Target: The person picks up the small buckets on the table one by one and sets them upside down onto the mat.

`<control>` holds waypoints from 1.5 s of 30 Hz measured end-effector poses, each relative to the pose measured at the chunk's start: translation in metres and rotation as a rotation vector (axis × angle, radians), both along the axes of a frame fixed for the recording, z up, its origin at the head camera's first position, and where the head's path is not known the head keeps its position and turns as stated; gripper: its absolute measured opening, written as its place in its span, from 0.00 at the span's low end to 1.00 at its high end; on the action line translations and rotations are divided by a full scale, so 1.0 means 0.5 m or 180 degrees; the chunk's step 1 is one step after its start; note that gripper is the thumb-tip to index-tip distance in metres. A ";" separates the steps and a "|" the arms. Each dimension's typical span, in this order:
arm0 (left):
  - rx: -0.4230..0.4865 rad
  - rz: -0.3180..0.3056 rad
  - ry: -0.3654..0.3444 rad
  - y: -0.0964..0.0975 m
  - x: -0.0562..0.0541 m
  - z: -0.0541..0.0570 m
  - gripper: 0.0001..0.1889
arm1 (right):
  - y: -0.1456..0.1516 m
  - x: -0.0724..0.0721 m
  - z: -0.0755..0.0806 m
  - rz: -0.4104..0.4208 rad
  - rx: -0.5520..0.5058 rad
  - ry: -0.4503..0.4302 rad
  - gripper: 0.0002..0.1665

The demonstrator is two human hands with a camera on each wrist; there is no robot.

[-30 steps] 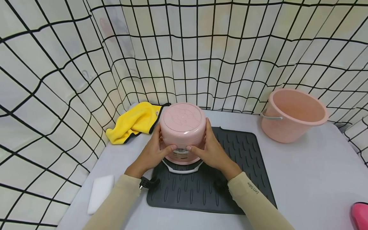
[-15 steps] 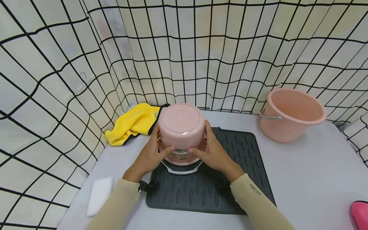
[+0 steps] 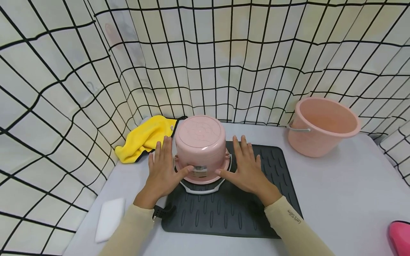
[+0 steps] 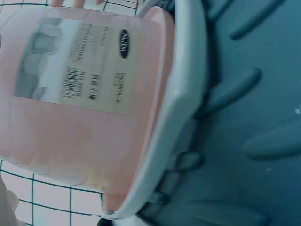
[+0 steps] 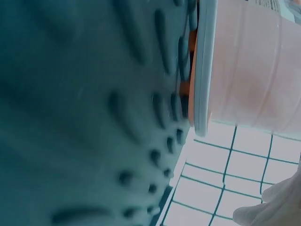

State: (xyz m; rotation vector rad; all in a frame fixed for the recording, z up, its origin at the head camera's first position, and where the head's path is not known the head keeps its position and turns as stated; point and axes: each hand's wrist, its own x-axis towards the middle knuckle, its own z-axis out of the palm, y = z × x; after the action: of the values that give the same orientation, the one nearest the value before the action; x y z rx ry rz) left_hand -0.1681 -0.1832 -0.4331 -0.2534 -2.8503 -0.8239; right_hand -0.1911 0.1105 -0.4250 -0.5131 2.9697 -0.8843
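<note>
The left hand (image 3: 164,172) and right hand (image 3: 249,172) are apart, fingers straight and pointing forward, thumbs pointing in. Between them, the small pink bucket (image 3: 201,151) sits upside down on the dark mat (image 3: 205,222).

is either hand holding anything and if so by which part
Nothing is held: the left hand and right hand have their fingers extended, on either side of the upturned pink bucket.

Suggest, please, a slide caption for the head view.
An open left-hand grip and an open right-hand grip flank an upturned round pink plastic bucket on a ribbed dark-grey rectangular mat.
</note>
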 end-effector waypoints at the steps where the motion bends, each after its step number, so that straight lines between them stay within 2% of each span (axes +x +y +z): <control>1: 0.0018 0.0004 0.0021 0.000 0.000 0.002 0.62 | 0.006 0.000 0.000 -0.0010 0.0028 0.0019 0.73; 7: 0.0142 -0.0057 0.0344 0.006 0.004 0.030 0.62 | 0.055 0.002 0.023 -0.0066 0.0147 0.0129 0.73; 12: 0.0275 -0.0216 0.0795 0.042 0.007 0.081 0.62 | 0.112 0.007 0.070 -0.0175 0.0240 0.0348 0.73; 18: 0.0408 -0.0704 0.1464 0.135 0.019 0.156 0.60 | 0.208 0.011 0.139 -0.0348 0.0068 0.0691 0.73; 21: 0.0491 -0.1053 0.1588 0.195 0.024 0.184 0.59 | 0.258 0.008 0.175 -0.0451 -0.0088 0.0816 0.72; 24: 0.0574 -0.1384 0.1371 0.258 0.022 0.203 0.61 | 0.307 0.000 0.203 -0.0628 -0.0259 0.0863 0.70; 28: 0.0615 -0.1616 0.0863 0.344 -0.003 0.204 0.60 | 0.374 -0.019 0.230 -0.0987 -0.0444 0.0803 0.67; 32: 0.0627 -0.1693 0.0434 0.424 -0.052 0.184 0.60 | 0.438 -0.047 0.241 -0.1227 -0.0605 0.0611 0.63; 37: 0.0783 -0.1617 0.0027 0.503 -0.119 0.157 0.57 | 0.506 -0.085 0.234 -0.1428 -0.0733 0.0309 0.61; 40: 0.1118 -0.1588 -0.0228 0.545 -0.153 0.141 0.54 | 0.539 -0.106 0.224 -0.1535 -0.0812 0.0133 0.61; 45: 0.2013 -0.1530 -0.0784 0.615 -0.192 0.115 0.50 | 0.582 -0.130 0.201 -0.1526 -0.1272 -0.0297 0.61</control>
State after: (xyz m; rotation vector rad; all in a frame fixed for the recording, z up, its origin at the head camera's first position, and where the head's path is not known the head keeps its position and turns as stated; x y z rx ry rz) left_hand -0.2644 0.1245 -0.3758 -0.8010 -2.5725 -1.8999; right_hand -0.2563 0.4016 -0.3246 0.2621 2.8717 -1.5014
